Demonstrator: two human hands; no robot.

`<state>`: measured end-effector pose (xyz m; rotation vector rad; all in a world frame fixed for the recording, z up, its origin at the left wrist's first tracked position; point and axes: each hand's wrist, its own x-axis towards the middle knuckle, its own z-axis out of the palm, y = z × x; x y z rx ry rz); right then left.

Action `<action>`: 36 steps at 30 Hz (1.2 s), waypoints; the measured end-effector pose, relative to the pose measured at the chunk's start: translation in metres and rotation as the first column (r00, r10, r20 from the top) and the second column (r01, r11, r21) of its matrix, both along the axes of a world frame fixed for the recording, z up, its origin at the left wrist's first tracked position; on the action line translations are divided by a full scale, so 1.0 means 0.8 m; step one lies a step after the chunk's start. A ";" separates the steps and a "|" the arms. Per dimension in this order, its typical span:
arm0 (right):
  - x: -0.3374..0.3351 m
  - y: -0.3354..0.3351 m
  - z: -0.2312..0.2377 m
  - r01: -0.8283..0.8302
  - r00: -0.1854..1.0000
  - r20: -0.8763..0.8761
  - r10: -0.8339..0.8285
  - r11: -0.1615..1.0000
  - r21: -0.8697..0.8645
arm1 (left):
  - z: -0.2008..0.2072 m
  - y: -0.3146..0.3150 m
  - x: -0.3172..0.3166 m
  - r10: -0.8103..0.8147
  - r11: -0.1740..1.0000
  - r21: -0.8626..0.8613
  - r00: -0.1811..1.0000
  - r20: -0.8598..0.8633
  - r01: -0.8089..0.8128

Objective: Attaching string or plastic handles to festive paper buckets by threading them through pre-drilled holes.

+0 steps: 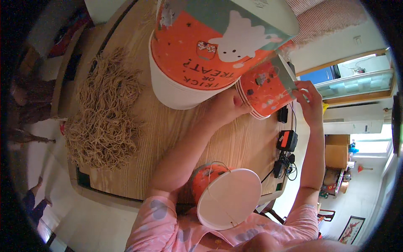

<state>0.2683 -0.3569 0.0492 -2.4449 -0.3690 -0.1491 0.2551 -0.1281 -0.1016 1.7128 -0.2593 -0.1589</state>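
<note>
My left hand [231, 107] grips the rims of a small stack of nested paper buckets [262, 86], tipped on its side and printed orange and green. At the other end of that stack, the fingers of my right hand [308, 98] close on its side near the base. Just left of it stands a tall stack of paper buckets [184, 54], orange and green with a white ghost figure and pale rims below. Close to my body is another orange bucket [210, 174] with a string handle, its round white end [231, 199] facing me.
A big heap of tan twine cords [107, 113] covers the left of the wooden table [168, 138]. Toward the right edge lie a black-and-orange box [287, 140] and tangled black cables [287, 164]. Striped cushions [327, 21] are beyond the table at upper right.
</note>
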 end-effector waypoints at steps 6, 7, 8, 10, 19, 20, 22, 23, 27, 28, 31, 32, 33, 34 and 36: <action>-0.004 0.010 0.006 0.007 1.000 -0.019 -0.008 0.999 -0.049 | -0.026 -0.009 0.006 0.054 0.996 -0.065 0.999 -0.006 -0.054; -0.005 0.009 0.006 -0.001 1.000 -0.022 -0.001 0.998 -0.070 | -0.026 -0.009 0.008 0.071 0.997 -0.036 0.997 -0.021 -0.072; -0.005 0.008 0.005 0.001 1.000 -0.023 -0.002 0.997 -0.071 | -0.030 -0.013 0.009 0.069 0.997 -0.037 0.997 -0.021 -0.070; -0.004 0.007 0.001 -0.012 0.999 -0.030 0.011 0.999 -0.042 | -0.040 -0.019 0.012 0.058 0.984 -0.163 0.992 -0.108 -0.075; 0.027 -0.010 -0.008 -0.009 1.000 0.018 0.009 1.000 0.003 | -0.037 -0.034 -0.007 -0.409 0.794 -0.588 0.850 -0.332 0.153; 0.034 -0.011 -0.009 -0.018 0.999 0.026 0.018 1.000 0.008 | -0.071 -0.049 -0.006 -0.459 0.782 -0.598 0.811 -0.364 0.174; 0.044 -0.017 -0.007 -0.012 1.000 0.010 0.012 1.000 0.001 | -0.058 -0.055 -0.011 -0.455 0.807 -0.547 0.825 -0.334 0.224; 0.047 -0.018 -0.008 -0.009 1.000 0.012 0.009 1.000 0.001 | -0.053 -0.056 -0.013 -0.452 0.828 -0.493 0.838 -0.304 0.268; 0.051 0.006 -0.008 0.038 0.995 0.089 -0.033 0.998 -0.057 | -0.048 -0.061 -0.019 -0.458 0.822 -0.481 0.855 -0.244 0.303; 0.051 0.014 -0.009 0.076 0.992 0.114 -0.062 0.989 -0.126 | -0.056 -0.067 -0.019 -0.483 0.803 -0.504 0.842 -0.241 0.316; 0.064 0.026 -0.011 0.104 0.988 0.129 -0.086 0.986 -0.134 | -0.071 -0.083 -0.025 -0.519 0.760 -0.576 0.814 -0.261 0.300; 0.070 0.027 -0.010 0.085 0.984 0.173 -0.051 0.977 -0.193 | -0.075 -0.087 -0.026 -0.528 0.736 -0.624 0.800 -0.284 0.264; 0.077 0.025 -0.010 0.087 0.983 0.174 -0.053 0.977 -0.193 | -0.075 -0.088 -0.025 -0.530 0.735 -0.623 0.800 -0.283 0.267; 0.084 0.024 -0.011 0.053 0.983 0.181 -0.016 0.978 -0.200 | -0.076 -0.089 -0.025 -0.540 0.733 -0.634 0.776 -0.324 0.245; 0.093 0.025 -0.008 0.021 0.982 0.187 0.019 0.978 -0.207 | -0.076 -0.091 -0.024 -0.551 0.731 -0.644 0.750 -0.365 0.224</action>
